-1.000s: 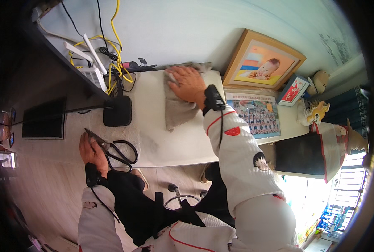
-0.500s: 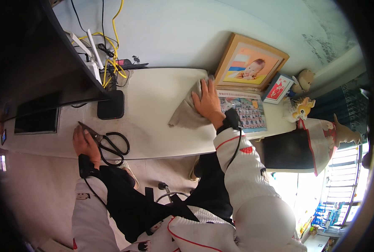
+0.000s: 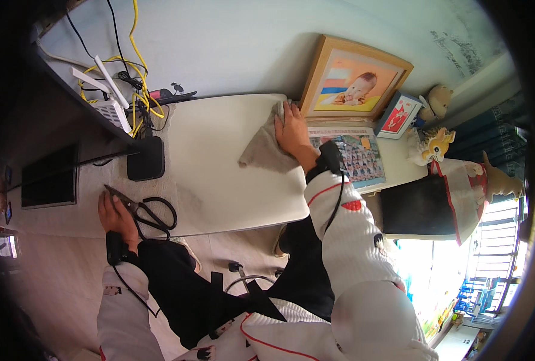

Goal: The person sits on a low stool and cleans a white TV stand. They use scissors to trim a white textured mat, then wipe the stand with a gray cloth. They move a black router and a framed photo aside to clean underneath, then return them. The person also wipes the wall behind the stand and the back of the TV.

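Observation:
At the right end of the white desk (image 3: 231, 201), my right hand (image 3: 294, 135) presses on a crumpled grey cloth (image 3: 255, 150) with extended fingers, holding it beside a large wooden-framed photo (image 3: 354, 90) and a flat group photo (image 3: 360, 159). My left hand (image 3: 117, 216) lies near the front edge with fingers stretched out, touching or right beside large black-handled scissors (image 3: 156, 213). Its fingertips are at the blades; I see no grip on them.
A monitor (image 3: 69, 96), white router (image 3: 111, 114), tangled yellow cable (image 3: 150, 102) and black square base (image 3: 144, 159) occupy the left. A small frame (image 3: 397, 117), deer toy (image 3: 430, 147) and dark draped item (image 3: 415, 207) sit right; a wheeled chair base (image 3: 240, 271) is below.
My right hand and the cloth have moved rightward along the desk, up against the photos at its right end. My left hand has stayed by the scissors.

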`<state>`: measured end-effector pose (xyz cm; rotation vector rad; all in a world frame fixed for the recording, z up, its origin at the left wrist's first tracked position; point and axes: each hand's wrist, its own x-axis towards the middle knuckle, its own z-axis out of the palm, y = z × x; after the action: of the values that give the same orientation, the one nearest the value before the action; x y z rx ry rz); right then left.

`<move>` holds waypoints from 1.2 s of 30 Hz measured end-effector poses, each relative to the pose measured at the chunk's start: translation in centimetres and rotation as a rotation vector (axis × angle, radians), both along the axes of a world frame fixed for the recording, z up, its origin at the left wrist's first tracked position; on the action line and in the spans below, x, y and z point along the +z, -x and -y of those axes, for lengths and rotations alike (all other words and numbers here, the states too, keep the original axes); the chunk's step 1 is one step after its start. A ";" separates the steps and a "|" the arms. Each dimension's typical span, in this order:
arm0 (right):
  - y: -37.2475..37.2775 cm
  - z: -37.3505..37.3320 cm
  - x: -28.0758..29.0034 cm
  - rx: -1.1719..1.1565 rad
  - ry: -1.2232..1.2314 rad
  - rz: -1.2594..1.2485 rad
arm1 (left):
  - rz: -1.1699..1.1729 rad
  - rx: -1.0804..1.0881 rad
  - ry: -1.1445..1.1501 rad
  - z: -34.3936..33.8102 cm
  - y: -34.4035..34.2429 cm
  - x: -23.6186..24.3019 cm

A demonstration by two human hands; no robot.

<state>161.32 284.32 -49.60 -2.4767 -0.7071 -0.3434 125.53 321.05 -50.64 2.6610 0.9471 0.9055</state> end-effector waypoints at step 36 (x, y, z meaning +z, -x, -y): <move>14.5 4.9 1.9 0.006 0.149 -0.060 | 0.033 -0.006 -0.097 -0.2 -0.3 -0.2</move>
<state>146.78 279.43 -47.67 -2.6120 -0.7394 -0.2197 125.84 321.27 -50.81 2.7180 0.9099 1.0155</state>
